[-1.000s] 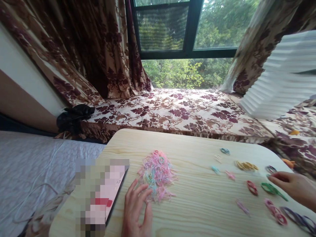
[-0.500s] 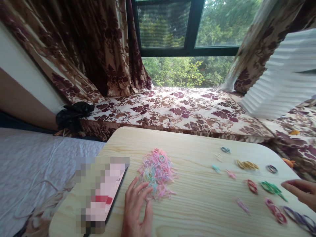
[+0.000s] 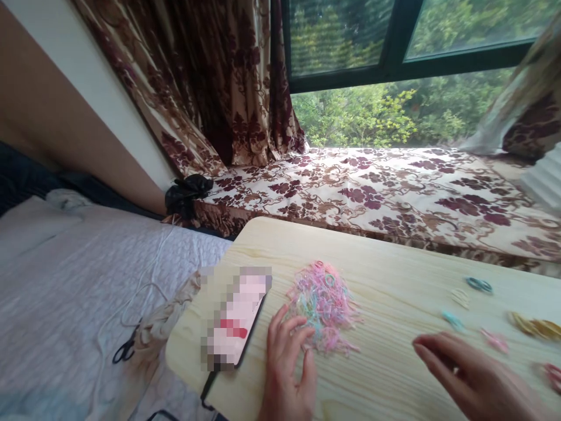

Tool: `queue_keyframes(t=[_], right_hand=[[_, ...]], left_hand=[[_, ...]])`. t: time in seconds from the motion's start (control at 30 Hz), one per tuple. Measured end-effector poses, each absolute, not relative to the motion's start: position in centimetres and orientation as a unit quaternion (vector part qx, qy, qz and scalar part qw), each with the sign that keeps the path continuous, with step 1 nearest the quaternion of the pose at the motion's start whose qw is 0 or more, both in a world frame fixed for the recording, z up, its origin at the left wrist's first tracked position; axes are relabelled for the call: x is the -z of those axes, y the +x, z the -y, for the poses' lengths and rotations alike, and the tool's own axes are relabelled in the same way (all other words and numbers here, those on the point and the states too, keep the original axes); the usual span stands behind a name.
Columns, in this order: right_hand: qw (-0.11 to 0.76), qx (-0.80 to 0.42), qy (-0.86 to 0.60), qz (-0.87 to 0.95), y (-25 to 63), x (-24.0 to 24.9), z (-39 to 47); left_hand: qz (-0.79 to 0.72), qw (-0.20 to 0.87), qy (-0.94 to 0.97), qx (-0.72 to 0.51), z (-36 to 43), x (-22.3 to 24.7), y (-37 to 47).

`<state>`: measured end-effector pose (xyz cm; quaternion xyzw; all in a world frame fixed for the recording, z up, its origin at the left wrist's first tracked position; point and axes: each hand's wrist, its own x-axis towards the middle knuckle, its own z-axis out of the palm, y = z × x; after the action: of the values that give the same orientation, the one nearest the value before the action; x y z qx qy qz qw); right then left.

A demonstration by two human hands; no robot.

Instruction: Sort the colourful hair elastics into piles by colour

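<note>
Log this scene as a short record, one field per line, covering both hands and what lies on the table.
surface: pale wood-grain table with rounded corners
left hand: left hand, fingers loosely spread at the pile's near left edge
pile: tangled heap of thin pastel bands, mostly pink, some turquoise
right hand: right hand above the table, thumb and forefinger close together; anything held cannot be made out
sorted groups, right side: blue-grey bands, cream bands, turquoise bands, pink bands, yellow bands, red bands
left side: pink-screened device, partly pixelated
</note>
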<state>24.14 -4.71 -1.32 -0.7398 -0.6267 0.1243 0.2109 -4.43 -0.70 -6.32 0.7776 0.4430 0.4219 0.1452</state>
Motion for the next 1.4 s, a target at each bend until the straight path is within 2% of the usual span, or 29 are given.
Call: queue_keyframes(t=[0.07, 0.13, 0.33, 0.63, 1.0, 1.4], right_hand=[[0.180, -0.195, -0.704, 0.659, 21.7, 0.7, 3.5], [0.163, -0.216, -0.686, 0.676, 20.2, 0.5, 2.5], [0.169, -0.181, -0.666, 0.703, 17.8, -0.1, -1.7], [0.122, -0.143, -0.681, 0.708, 16.6, 0.0, -8.2], [0.077, -0.147, -0.686, 0.709, 15.9, -0.1, -9.1], [0.108, -0.141, -0.682, 0.710, 16.7, -0.9, -7.9]], left_hand=[[-0.454, 0.157, 0.766, -0.426, 0.8, 6.1, -4.3], [-0.459, 0.167, 0.759, -0.431, 0.9, 6.0, -4.1], [-0.468, 0.191, 0.729, -0.463, 1.1, 6.4, -3.4], [-0.481, 0.206, 0.711, -0.470, 1.2, 5.9, -3.2], [-0.466, 0.198, 0.732, -0.456, 1.0, 5.6, -3.4], [-0.460, 0.180, 0.752, -0.436, 1.1, 5.4, -3.8]])
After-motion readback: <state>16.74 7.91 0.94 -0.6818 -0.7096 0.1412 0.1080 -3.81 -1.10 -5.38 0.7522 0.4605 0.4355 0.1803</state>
